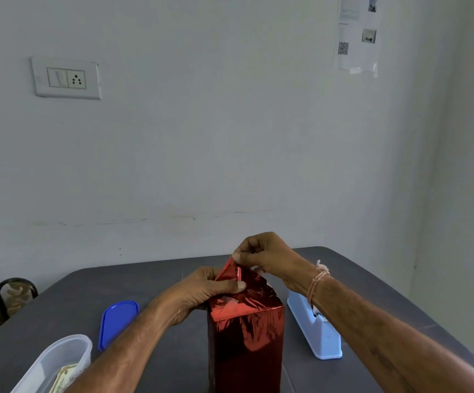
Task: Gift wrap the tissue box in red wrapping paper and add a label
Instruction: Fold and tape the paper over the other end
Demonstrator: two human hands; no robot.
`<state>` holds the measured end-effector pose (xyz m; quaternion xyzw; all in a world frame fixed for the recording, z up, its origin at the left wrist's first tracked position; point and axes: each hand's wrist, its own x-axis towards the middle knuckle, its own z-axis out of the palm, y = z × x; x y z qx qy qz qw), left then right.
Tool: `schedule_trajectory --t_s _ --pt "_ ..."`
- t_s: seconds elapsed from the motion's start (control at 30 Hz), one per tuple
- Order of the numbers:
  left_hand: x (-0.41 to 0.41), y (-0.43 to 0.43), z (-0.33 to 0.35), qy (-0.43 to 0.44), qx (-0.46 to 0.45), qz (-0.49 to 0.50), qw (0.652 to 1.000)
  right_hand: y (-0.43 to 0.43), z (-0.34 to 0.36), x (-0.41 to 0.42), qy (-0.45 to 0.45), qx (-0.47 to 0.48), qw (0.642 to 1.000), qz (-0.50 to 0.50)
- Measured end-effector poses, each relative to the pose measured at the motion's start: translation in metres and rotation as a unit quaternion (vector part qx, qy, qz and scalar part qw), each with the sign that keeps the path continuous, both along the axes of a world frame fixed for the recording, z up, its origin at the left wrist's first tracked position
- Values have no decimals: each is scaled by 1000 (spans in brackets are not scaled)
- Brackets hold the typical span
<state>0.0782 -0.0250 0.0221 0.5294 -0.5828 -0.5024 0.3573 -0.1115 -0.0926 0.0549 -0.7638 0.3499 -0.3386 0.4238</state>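
Observation:
The tissue box (245, 347) stands on end on the dark table (156, 282), covered in shiny red wrapping paper. At its top end the paper is folded into flaps. My left hand (201, 290) presses the left side of the top fold, thumb lying across the paper. My right hand (267, 258) pinches the pointed tip of the red paper flap (231, 272) between thumb and fingers, above the box. No label is seen on the box.
A light blue tape dispenser (315, 333) stands just right of the box. A blue lid (116, 321) lies to the left. A clear plastic container (57, 364) with paper inside sits at the front left. A wall rises behind the table.

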Motion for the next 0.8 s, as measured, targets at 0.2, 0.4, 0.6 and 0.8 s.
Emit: schedule_trajectory --t_s 0.2,0.4,0.6,0.8 --pt "1 -3 -3 2 -13 5 1000 5 0 9 -40 12 999 -23" --pt "0 -1 -1 -15 -35 16 999 7 -1 -6 -55 93 994 -26" --pt "-3 3 6 -29 -52 10 998 11 -3 -10 10 83 996 -13" --pt "-7 5 10 -37 -56 9 998 12 11 3 6 92 995 -26"
